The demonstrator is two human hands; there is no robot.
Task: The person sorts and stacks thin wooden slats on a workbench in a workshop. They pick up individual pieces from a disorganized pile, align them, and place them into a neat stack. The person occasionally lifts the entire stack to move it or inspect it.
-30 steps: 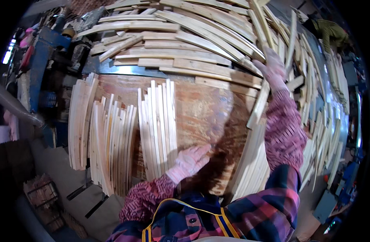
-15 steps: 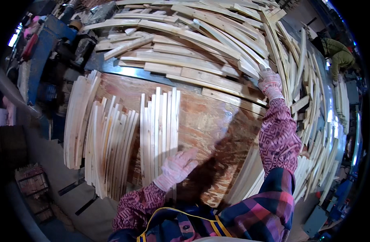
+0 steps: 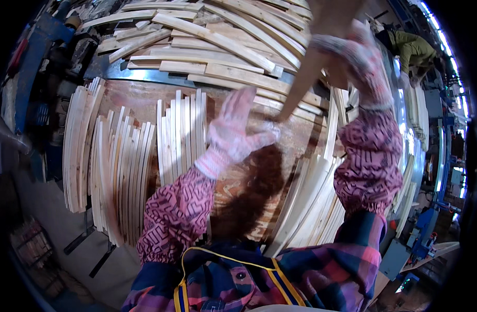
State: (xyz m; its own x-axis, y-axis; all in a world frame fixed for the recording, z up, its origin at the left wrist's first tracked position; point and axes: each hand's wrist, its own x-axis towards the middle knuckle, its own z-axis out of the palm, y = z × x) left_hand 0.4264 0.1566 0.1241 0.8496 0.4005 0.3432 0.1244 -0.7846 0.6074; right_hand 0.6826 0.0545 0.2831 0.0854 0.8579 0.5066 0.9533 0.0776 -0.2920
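Note:
My right hand (image 3: 366, 70), in a pale knitted glove, is raised at the upper right. It grips shadowed wooden strips (image 3: 332, 18), whose narrow end slants down to the left; motion blurs them, so their number cannot be told. My left hand (image 3: 233, 130), gloved too, hovers open with its fingers stretched and thumb apart. Nothing is in it. Below and beside it lies a plywood board (image 3: 139, 96). Just left of that hand stands a row of thin wooden strips (image 3: 184, 132), laid side by side on the board.
More strip bundles (image 3: 121, 171) lie at the left, and another stack (image 3: 306, 197) at the board's right. A large jumbled pile of wooden strips (image 3: 223, 39) covers the far side. Blue machinery (image 3: 33, 67) stands at the left. At the upper right a co-worker (image 3: 412, 49) bends over.
My right hand has lifted wooden strips off the pile, toward me. My left hand has moved forward over the board, its fingers spreading. The view has shifted slightly right.

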